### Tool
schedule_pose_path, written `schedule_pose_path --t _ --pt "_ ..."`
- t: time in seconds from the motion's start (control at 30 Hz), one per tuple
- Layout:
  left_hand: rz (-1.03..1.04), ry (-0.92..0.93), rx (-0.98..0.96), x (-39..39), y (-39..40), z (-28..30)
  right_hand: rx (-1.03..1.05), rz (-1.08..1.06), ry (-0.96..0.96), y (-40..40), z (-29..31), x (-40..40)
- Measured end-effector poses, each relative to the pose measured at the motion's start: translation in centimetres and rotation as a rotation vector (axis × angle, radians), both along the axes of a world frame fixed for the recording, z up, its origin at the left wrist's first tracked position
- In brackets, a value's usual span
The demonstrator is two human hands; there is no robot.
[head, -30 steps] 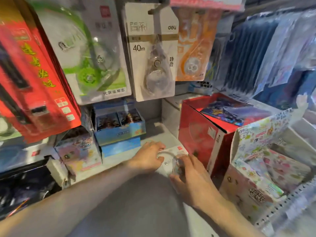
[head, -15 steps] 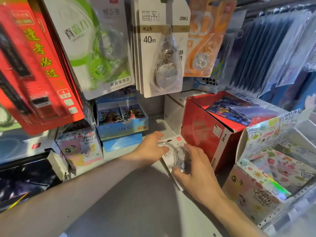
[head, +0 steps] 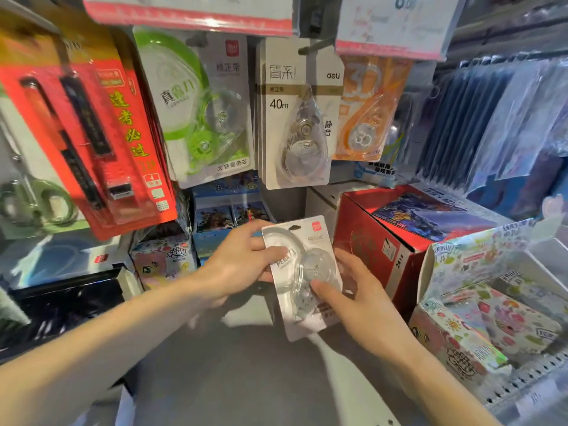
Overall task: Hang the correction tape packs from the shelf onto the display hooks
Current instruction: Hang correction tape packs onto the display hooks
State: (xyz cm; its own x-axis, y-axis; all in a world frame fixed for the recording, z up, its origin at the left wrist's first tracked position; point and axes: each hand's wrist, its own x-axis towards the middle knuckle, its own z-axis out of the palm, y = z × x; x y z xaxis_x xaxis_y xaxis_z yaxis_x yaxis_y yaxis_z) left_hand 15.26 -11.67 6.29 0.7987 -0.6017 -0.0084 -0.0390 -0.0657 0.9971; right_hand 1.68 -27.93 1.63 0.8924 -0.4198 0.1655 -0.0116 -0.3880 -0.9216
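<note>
A white correction tape pack (head: 299, 241) with a clear blister hangs in the air above the grey shelf (head: 246, 364), held by both hands. My left hand (head: 236, 265) grips its upper left edge, thumb across the card front. My right hand (head: 353, 296) holds its lower right side, thumb pressed on the blister. Above, a display hook (head: 313, 47) carries a stack of white 40 m tape packs (head: 298, 118). A green-and-white tape pack (head: 199, 109) hangs to its left and an orange tape pack (head: 368, 112) to its right.
A red pen pack (head: 92, 142) hangs at the far left. A red box (head: 378, 250) stands right of my hands, with patterned sticker boxes (head: 491, 318) beyond it. Blue card boxes (head: 227, 216) and a pink box (head: 163, 259) sit at the shelf's back.
Both hands have lifted the pack off the shelf and turned it upright, facing me. The view has tilted upward toward the hooks.
</note>
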Motion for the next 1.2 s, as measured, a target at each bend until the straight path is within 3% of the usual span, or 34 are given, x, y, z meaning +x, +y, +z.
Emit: schedule_pose_path --t 0.37,0.83,1.2 --pt "0.352 -0.387 -0.049 -7.1 3.8 4.1 0.215 0.275 -0.227 0.0 3.3 0.6" --pt "0.754 -0.483 -0.216 -13.3 4.9 11.1 0.167 0.517 -0.398 0.0 11.6 0.0" --pt "0.747 -0.545 -0.325 -14.4 6.8 14.6 0.145 0.469 -0.489 1.3 12.2 -0.3"
